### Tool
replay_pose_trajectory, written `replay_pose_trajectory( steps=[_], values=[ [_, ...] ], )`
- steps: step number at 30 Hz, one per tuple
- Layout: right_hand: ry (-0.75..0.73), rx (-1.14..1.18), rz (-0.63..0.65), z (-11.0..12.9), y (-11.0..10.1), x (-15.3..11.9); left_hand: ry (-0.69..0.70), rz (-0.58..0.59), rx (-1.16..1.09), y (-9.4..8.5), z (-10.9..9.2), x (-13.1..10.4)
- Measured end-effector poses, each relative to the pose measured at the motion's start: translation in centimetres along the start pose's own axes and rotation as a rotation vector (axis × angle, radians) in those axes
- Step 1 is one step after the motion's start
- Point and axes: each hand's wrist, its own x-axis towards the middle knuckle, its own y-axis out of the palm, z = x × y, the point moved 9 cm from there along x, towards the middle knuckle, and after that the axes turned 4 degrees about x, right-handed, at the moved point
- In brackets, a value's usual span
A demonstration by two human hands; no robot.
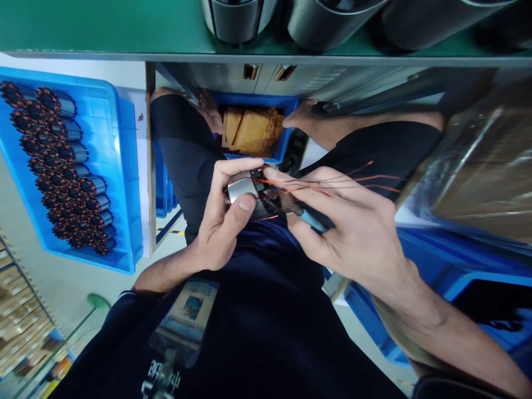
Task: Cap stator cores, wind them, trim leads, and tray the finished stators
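Note:
My left hand (224, 221) is closed around a motor stator (242, 187), a silvery cylinder with dark ends and copper windings, held above my lap. Long copper wires (366, 178) run from its right end, passing by the fingers of my right hand (353, 221). That hand grips a small hand tool with a light-blue handle (312, 220), which looks like pliers or cutters. Its dark jaws are close to the stator's wire end, partly hidden by fingers and blurred. Whether the right fingers also pinch the wires, I cannot tell.
On the left, a blue tray (124, 221) holds several rows of similar stators (72, 160). Metal cylinders (236, 22) stand on the green bench (103, 27) ahead. A blue bin (291, 108) with brown paper sits between my feet. Plastic-wrapped boxes (490, 172) and blue crates (449, 277) are right.

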Motion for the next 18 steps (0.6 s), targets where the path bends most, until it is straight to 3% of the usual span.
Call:
replay_pose_trajectory(
  steps=[5,11,18],
  values=[
    [0.034,0.016,-0.008,-0.5,-0.2,-0.3,0.084,-0.003,-0.016,0.1,-0.6,0.0],
    [0.067,0.078,-0.021,-1.7,0.0,0.1,-0.094,-0.061,-0.078,-0.3,1.1,-0.8],
    [0.079,-0.087,-0.024,-0.9,-0.6,0.3,-0.024,0.003,0.014,0.1,1.0,-0.7]
  ],
)
